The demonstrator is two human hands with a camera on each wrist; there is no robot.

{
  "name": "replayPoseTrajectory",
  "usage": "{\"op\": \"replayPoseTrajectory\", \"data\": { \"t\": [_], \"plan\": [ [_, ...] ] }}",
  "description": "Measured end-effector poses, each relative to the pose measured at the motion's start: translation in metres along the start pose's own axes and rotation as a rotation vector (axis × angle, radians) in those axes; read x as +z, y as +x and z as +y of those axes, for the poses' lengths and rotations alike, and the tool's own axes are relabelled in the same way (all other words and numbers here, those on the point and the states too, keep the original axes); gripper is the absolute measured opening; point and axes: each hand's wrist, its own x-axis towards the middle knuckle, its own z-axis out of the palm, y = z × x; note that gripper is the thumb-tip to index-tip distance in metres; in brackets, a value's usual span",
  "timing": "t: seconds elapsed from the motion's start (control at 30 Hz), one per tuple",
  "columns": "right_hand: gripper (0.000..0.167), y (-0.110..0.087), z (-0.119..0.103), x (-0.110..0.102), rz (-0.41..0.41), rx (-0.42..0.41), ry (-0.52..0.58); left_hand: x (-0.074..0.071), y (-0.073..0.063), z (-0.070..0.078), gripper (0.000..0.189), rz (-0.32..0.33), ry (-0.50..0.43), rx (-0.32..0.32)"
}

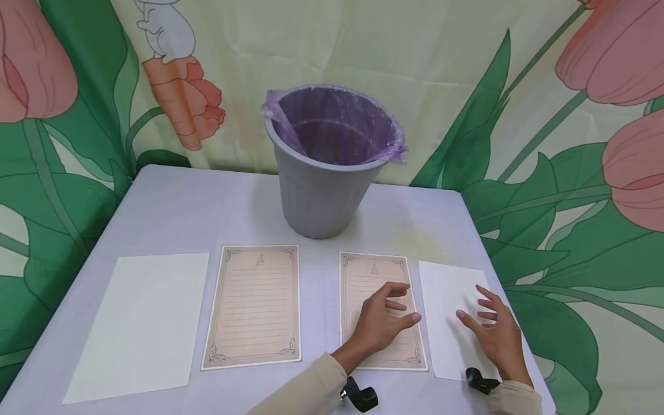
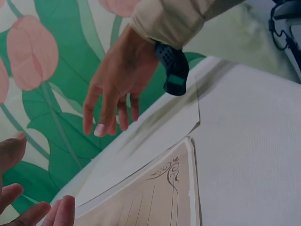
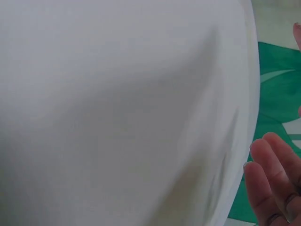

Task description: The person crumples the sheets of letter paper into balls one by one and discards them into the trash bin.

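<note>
My left hand [image 1: 384, 320] hovers above a lined, beige sheet of letter paper [image 1: 365, 271], fingers loosely bent and nothing held. It covers part of that sheet. Over the blank white sheet [image 1: 446, 294] at the right is my right hand [image 1: 495, 331], likewise holding nothing, thumb apart from the fingers. The left wrist view shows the right hand [image 2: 122, 77] hanging above the paper, with the left fingers [image 2: 33, 216] at the lower left corner. Only the right fingers [image 3: 268, 183] appear at the edge of the right wrist view.
A grey bin [image 1: 321, 196] with a purple bag [image 1: 282, 121] over its rim stands at the table's back. Another lined sheet [image 1: 254, 305] and a blank white sheet [image 1: 140, 328] lie on the left of the white-covered table [image 1: 207, 207]. A tulip-patterned cloth [image 1: 441, 69] hangs behind.
</note>
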Motion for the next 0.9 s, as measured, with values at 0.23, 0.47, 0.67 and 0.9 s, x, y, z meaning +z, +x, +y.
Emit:
{"op": "replayPoseTrajectory", "data": {
  "t": [0.23, 0.47, 0.67, 0.9],
  "plan": [
    [0.100, 0.008, 0.021, -0.018, -0.067, 0.071, 0.021, 0.016, 0.005, -0.001, 0.059, -0.044, -0.086, -0.035],
    [0.103, 0.015, 0.038, -0.027, -0.096, 0.128, -0.016, 0.028, 0.007, -0.003, 0.057, -0.104, -0.245, -0.119],
    [0.107, 0.017, 0.046, -0.026, -0.098, 0.200, -0.032, 0.033, 0.007, -0.005, 0.056, -0.149, -0.348, -0.187],
    [0.109, 0.019, 0.050, -0.026, -0.104, 0.214, -0.038, 0.037, 0.008, -0.008, 0.056, -0.172, -0.414, -0.236]
  ]
}}
